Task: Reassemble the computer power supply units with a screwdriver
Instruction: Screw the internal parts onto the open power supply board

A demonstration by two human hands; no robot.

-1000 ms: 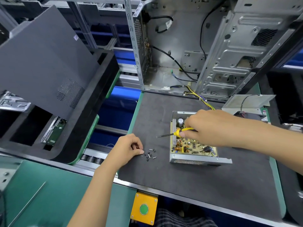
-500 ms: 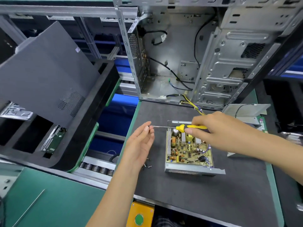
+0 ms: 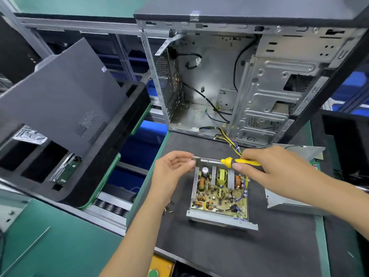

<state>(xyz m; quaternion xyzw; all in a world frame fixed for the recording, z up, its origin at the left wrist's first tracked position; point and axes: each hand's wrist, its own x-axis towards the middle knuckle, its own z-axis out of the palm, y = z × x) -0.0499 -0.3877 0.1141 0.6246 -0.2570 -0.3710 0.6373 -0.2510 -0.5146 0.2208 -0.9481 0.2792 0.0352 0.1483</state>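
The right hand [image 3: 271, 168] grips the yellow handle of the screwdriver [image 3: 237, 161], its shaft lying level above the far edge of the open power supply unit [image 3: 218, 193]. The left hand [image 3: 171, 168] meets the shaft's tip with curled fingers, pinching something small there; what it is cannot be told. The unit sits on the black mat of the counter [image 3: 229, 246], circuit board exposed. Loose screws [image 3: 168, 208] lie just left of the unit, its metal cover [image 3: 283, 200] to its right, an empty computer case [image 3: 239, 80] behind it.
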